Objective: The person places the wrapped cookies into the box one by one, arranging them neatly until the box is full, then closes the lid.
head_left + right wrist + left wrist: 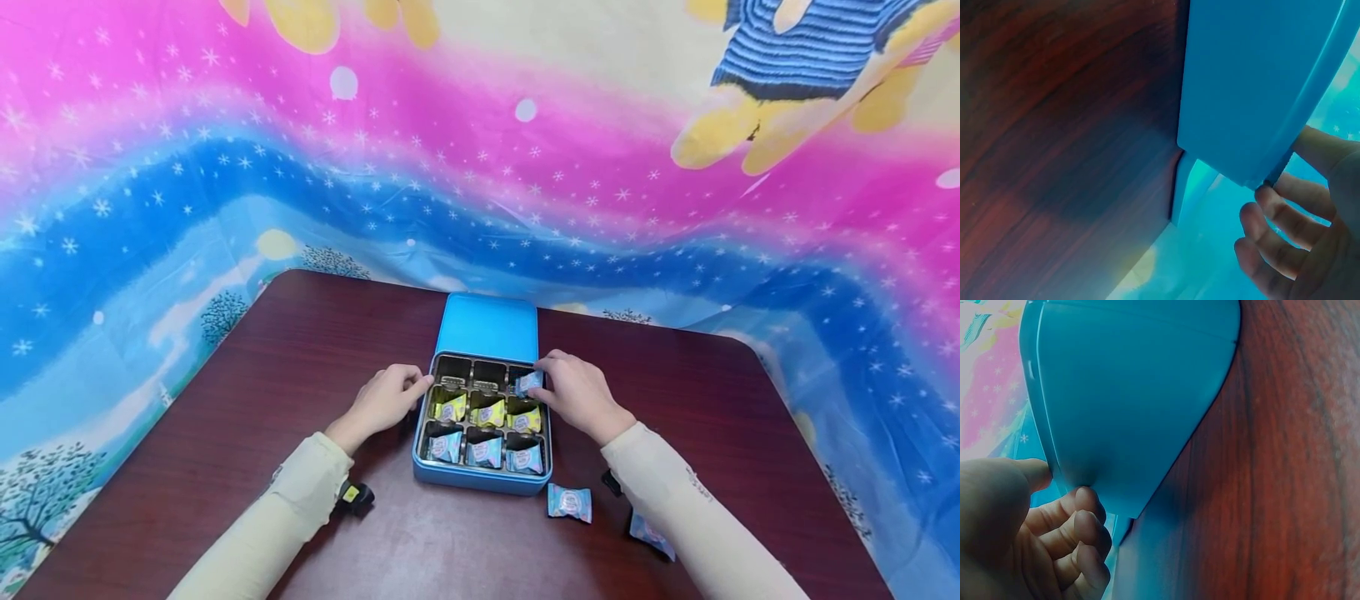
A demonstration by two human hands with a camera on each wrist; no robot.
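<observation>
A blue tin (480,479) stands on the table with its lid raised at the back. Blue-wrapped candies (483,451) fill its front row, yellow ones (487,412) the middle row. My left hand (384,400) holds the tin's left edge; in the left wrist view that hand (1054,531) has its thumb at the rim and curled fingers by the side wall (1129,406). At the back right compartment, my right hand (585,392) pinches a blue candy (528,383). In the right wrist view the right hand (1297,219) is at the tin's corner, the candy mostly hidden.
One blue candy (569,503) lies on the table (405,550) near the tin's front right corner; another (651,534) is partly under the right sleeve. A black object (356,497) sits beside the left sleeve. The back left and back middle compartments hold no candy. A patterned cloth hangs behind.
</observation>
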